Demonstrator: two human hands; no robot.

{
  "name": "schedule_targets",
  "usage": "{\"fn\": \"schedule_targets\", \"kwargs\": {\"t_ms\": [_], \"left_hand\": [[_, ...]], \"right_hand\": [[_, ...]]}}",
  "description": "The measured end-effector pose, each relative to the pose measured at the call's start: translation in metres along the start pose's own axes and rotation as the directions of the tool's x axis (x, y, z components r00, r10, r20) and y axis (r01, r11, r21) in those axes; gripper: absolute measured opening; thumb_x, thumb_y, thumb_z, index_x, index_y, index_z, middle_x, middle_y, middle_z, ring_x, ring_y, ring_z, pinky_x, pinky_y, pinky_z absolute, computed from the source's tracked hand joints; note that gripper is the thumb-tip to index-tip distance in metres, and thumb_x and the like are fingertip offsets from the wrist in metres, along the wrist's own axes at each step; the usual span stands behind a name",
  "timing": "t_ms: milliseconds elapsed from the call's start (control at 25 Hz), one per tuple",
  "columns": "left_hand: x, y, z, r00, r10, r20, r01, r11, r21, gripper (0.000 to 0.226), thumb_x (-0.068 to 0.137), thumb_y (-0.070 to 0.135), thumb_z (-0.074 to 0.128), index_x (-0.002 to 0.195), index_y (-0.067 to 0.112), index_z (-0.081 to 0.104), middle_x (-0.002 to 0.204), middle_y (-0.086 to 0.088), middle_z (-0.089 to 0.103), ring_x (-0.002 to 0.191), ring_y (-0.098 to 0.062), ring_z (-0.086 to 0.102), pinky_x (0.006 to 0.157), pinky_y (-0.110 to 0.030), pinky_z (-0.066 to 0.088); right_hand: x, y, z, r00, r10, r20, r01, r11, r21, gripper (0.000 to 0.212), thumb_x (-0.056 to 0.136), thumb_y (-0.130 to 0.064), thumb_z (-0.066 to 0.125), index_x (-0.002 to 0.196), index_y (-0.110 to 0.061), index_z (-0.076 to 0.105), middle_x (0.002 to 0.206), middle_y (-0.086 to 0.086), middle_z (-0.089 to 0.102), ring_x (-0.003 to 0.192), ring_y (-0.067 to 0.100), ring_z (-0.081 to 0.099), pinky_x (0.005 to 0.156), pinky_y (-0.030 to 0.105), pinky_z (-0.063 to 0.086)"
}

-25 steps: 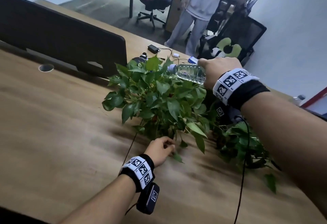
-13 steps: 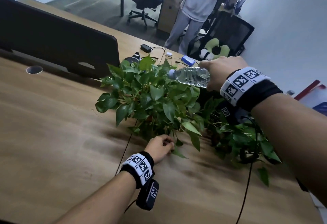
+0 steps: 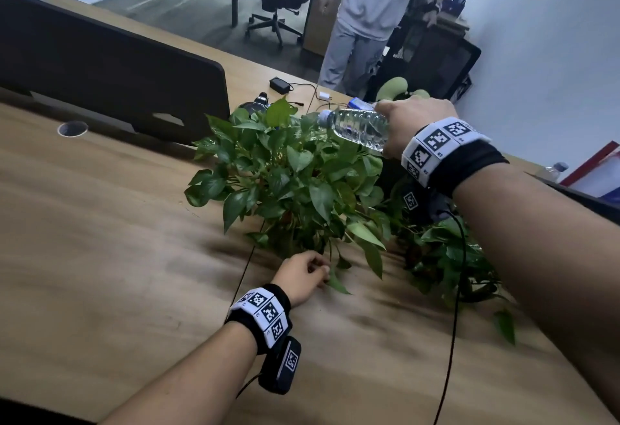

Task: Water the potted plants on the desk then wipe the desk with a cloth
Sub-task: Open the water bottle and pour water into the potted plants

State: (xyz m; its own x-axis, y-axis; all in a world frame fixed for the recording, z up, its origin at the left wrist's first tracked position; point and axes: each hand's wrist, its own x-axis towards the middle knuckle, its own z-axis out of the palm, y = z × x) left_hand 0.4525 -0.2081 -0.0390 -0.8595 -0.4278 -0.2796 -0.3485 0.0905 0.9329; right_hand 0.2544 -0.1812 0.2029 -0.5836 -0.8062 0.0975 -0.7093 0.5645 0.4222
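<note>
Since a second ago your right hand (image 3: 414, 126) has tipped the water bottle (image 3: 357, 127) further, so its neck now slants down over the pothos plant (image 3: 295, 183). Your head has turned slightly, sliding the plant rightward in view.

Right hand (image 3: 411, 122), upper right of frame, fingers clenched, forearm extended; left hand (image 3: 300, 277), lower centre, fingers loosely curled.

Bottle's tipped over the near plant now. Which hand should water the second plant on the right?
Right, probably. The right hand already grips the water bottle and its arm passes over the second plant. The left hand sits low at the first plant, holding no bottle.
</note>
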Motion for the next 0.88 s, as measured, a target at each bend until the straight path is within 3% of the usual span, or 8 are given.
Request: {"fn": "schedule_targets", "kwargs": {"t_ms": [160,240,360,480,560,680,880], "left_hand": [[0.026,0.023,0.059,0.999,-0.012,0.049,0.01,0.999,0.044,0.012,0.086,0.02,0.058,0.095,0.017,0.066,0.082,-0.003,0.074,0.077,-0.017,0.07,0.082,-0.029,0.054],[0.037,0.032,0.088,0.997,-0.023,0.068,0.018,0.998,0.065,0.012,0.087,0.019,0.058,0.095,0.015,0.065,0.079,0.0,0.073,0.072,-0.014,0.069,0.075,-0.024,0.055],[0.055,0.048,0.157,0.992,-0.056,0.115,0.042,0.993,0.114,0.006,0.088,0.019,0.058,0.089,0.022,0.063,0.078,0.002,0.072,0.065,-0.008,0.067,0.062,-0.011,0.05],[0.07,0.05,0.241,0.976,-0.117,0.183,0.091,0.985,0.145,0.01,0.088,0.018,0.058,0.084,0.026,0.061,0.082,-0.002,0.072,0.066,-0.009,0.066,0.062,-0.012,0.05],[0.074,0.046,0.289,0.961,-0.154,0.229,0.12,0.98,0.159,0.008,0.088,0.018,0.058,0.086,0.025,0.062,0.083,-0.003,0.072,0.066,-0.009,0.066,0.062,-0.013,0.05],[0.08,0.036,0.36,0.931,-0.214,0.297,0.161,0.968,0.19,0.007,0.088,0.018,0.058,0.089,0.023,0.063,0.084,-0.003,0.072,0.067,-0.008,0.066,0.062,-0.012,0.051],[0.095,0.014,0.439,0.883,-0.302,0.358,0.228,0.945,0.235,0.007,0.088,0.017,0.057,0.091,0.019,0.064,0.085,-0.004,0.071,0.068,-0.007,0.067,0.059,-0.009,0.049]], "right_hand": [[-0.043,0.081,0.05,0.994,0.041,0.103,-0.043,0.999,0.01,0.043,0.064,-0.028,0.063,0.104,-0.039,0.051,0.064,-0.005,0.042,0.05,0.019,0.045,0.045,0.025,0.029],[-0.058,0.104,0.075,0.993,0.019,0.116,-0.024,0.999,0.042,0.043,0.061,-0.027,0.063,0.1,-0.043,0.05,0.063,-0.009,0.042,0.049,0.015,0.042,0.045,0.024,0.033],[-0.079,0.152,0.128,0.994,0.028,0.109,-0.039,0.994,0.104,0.038,0.063,-0.028,0.062,0.096,-0.041,0.049,0.066,-0.008,0.049,0.053,0.016,0.046,0.044,0.025,0.031],[-0.103,0.208,0.19,0.988,0.069,0.14,-0.095,0.977,0.191,0.034,0.064,-0.023,0.059,0.093,-0.038,0.048,0.065,-0.009,0.045,0.054,0.019,0.046,0.049,0.031,0.039],[-0.12,0.242,0.226,0.981,0.112,0.16,-0.147,0.963,0.226,0.035,0.063,-0.017,0.056,0.092,-0.036,0.047,0.067,-0.006,0.045,0.051,0.02,0.043,0.05,0.03,0.037],[-0.152,0.299,0.287,0.949,0.205,0.239,-0.258,0.941,0.219,0.04,0.064,-0.016,0.056,0.1,-0.031,0.051,0.066,-0.004,0.044,0.049,0.018,0.038,0.047,0.027,0.023],[-0.21,0.361,0.381,0.862,0.297,0.41,-0.404,0.892,0.204,0.043,0.07,-0.021,0.059,0.112,-0.032,0.053,0.063,-0.003,0.037,0.049,0.018,0.038,0.047,0.028,0.027]]}}
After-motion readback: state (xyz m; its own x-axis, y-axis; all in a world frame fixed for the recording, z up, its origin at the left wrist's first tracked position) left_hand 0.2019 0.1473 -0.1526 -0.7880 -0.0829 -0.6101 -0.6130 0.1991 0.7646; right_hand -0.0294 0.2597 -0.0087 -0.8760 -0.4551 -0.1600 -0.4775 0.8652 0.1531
